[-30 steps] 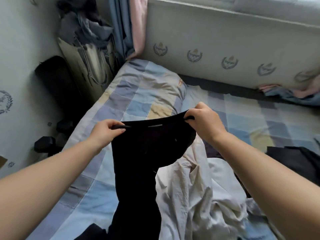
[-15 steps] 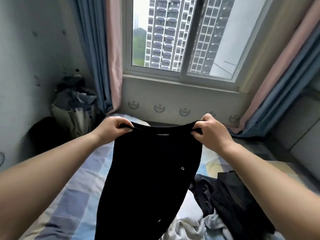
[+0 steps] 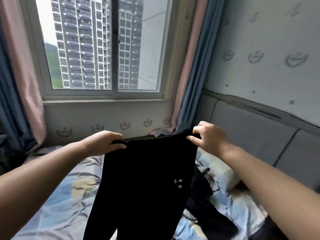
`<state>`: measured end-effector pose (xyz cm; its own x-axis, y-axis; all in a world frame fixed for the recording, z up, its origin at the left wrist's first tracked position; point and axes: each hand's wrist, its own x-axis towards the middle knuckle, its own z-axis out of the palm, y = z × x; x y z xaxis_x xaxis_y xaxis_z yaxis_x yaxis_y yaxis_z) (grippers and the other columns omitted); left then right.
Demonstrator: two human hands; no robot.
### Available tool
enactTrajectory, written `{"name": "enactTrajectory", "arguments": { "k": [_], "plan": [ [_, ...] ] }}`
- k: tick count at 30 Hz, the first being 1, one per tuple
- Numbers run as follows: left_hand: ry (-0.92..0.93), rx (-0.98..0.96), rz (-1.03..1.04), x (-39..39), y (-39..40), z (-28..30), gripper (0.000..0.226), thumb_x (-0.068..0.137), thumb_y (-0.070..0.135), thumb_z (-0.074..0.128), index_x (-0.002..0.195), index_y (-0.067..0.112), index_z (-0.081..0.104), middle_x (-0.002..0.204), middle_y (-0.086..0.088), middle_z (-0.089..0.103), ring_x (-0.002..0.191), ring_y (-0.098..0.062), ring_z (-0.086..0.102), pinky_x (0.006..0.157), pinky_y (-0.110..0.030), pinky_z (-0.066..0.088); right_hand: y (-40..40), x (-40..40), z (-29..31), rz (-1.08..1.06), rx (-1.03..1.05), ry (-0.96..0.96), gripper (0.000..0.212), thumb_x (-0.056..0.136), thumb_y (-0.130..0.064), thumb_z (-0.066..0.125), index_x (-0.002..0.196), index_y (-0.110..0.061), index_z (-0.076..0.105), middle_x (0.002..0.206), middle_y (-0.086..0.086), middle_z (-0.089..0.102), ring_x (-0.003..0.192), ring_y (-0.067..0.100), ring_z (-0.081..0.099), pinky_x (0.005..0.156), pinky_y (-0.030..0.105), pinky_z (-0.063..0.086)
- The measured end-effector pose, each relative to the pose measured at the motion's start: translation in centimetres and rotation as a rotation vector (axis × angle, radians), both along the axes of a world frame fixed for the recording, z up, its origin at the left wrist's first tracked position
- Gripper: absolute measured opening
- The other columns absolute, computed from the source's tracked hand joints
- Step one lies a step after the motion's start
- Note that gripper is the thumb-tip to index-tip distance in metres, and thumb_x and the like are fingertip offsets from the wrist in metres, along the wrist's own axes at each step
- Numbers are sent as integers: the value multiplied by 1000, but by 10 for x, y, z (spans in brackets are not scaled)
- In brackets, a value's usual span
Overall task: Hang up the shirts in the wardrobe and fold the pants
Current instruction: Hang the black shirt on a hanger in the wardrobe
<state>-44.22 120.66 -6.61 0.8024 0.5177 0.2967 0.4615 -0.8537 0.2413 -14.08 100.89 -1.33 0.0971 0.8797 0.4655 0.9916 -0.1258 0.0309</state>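
While the waistband is stretched level between both hands, the black, soft-knit pair of pants (image 3: 147,184) is held up in the air over the bed with the pale blue-and-cream patchwork quilt (image 3: 57,205), legs hanging straight down out of the bottom of the view. The left corner of the waistband is pinched by the left hand (image 3: 103,143), fingers curled over the top edge, thumb underneath. The right corner is gripped likewise by the right hand (image 3: 208,137), fingers curled, thumb pressed against the front. The hold at the two corners is judged to serve flattening: the fabric is let fall by its own weight so creases drop out and the legs can be lined up before folding. A small white embroidered mark (image 3: 178,183) is seen on the front near the right hip. A crumpled dark garment (image 3: 206,205) is left lying on the quilt behind and right of the pants. A window with high-rise blocks beyond (image 3: 97,47) is flanked by pink and blue curtains (image 3: 188,70). No fold is yet made; the wardrobe is not in view
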Motion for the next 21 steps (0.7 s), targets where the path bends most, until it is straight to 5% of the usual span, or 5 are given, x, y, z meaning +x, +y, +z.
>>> {"name": "enactTrajectory", "arguments": {
  "k": [4, 7, 11, 15, 21],
  "plan": [
    [-217, -133, -117, 53, -16, -1, 23, 86, 23, 70, 68, 10, 62, 49, 11, 46, 51, -3, 43, 52, -9, 34, -65, 22, 5, -194, 22, 33, 32, 88, -47, 59, 93, -16, 68, 90, 3, 56, 90, 26, 59, 65, 28, 34],
    [-447, -301, -196, 103, -44, -5, 23, 87, 15, 68, 70, 29, 63, 54, 23, 58, 50, 9, 48, 54, -4, 35, -122, 39, 10, -323, 100, 102, 32, 84, -46, 64, 85, -14, 67, 81, 0, 52, 85, 28, 59, 64, 28, 33],
    [-715, -630, -279, 178, -97, 2, 23, 89, 12, 65, 72, 26, 68, 56, 15, 58, 63, -9, 50, 68, -27, 44, -201, 59, 21, -467, 208, 160, 32, 83, -43, 67, 80, -11, 67, 75, -2, 48, 80, 29, 58, 63, 30, 36],
    [-825, -904, -423, 250, -168, 22, 14, 90, 25, 64, 80, 24, 74, 71, 4, 64, 70, -15, 55, 71, -34, 46, -286, 82, 36, -600, 302, 191, 29, 84, -42, 67, 82, -12, 67, 81, 0, 56, 81, 24, 57, 66, 31, 38],
    [-869, -1169, -642, 361, -303, 49, 14, 90, 31, 64, 86, 22, 75, 73, 6, 71, 62, -6, 64, 54, -17, 50, -433, 107, 65, -818, 348, 197, 34, 84, -45, 65, 58, -33, 45, 72, -5, 52, 68, 18, 54, 59, 27, 33]
  ]
}}
